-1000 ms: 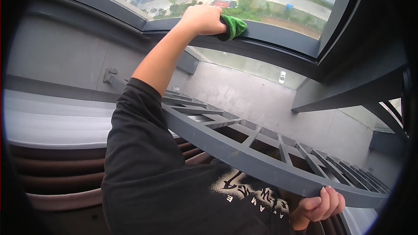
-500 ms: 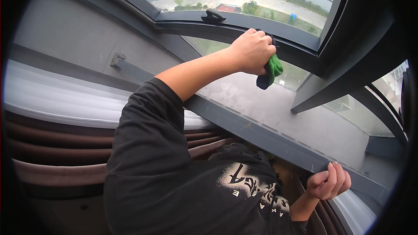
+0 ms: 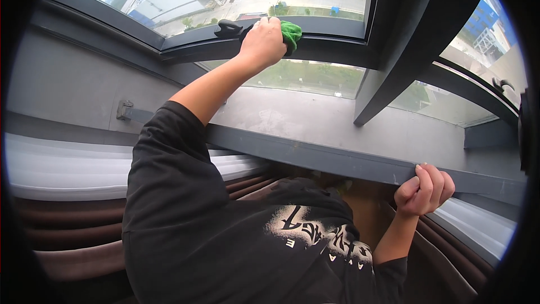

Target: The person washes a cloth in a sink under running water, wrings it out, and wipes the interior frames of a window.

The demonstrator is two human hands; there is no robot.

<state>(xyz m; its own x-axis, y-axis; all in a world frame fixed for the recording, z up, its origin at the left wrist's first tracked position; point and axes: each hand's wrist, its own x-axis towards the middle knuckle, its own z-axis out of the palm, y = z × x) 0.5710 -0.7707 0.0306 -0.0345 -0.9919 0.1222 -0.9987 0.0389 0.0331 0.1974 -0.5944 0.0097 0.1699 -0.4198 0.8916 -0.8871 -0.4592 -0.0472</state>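
My left hand (image 3: 263,42) is closed around a bunched green cloth (image 3: 291,36) with a dark part. It presses the cloth against the lower bar of the window frame (image 3: 332,27). Just left of that hand, a black window handle (image 3: 227,28) sticks out from the frame. Over at the right, my right hand (image 3: 426,190) has its fingers curled over the grey metal rail (image 3: 337,160) that crosses in front of my body. The palm side of that hand is hidden.
Below the window lies a grey sill (image 3: 304,115) with pale smudges. A dark upright post (image 3: 394,73) divides the panes. At the left hang white (image 3: 73,163) and brown curtains (image 3: 79,219). Another window handle (image 3: 502,85) shows at the far right.
My left hand has moved left along the window frame with the green cloth, close to the handle. The view has shifted, and my right hand remains at the rail.
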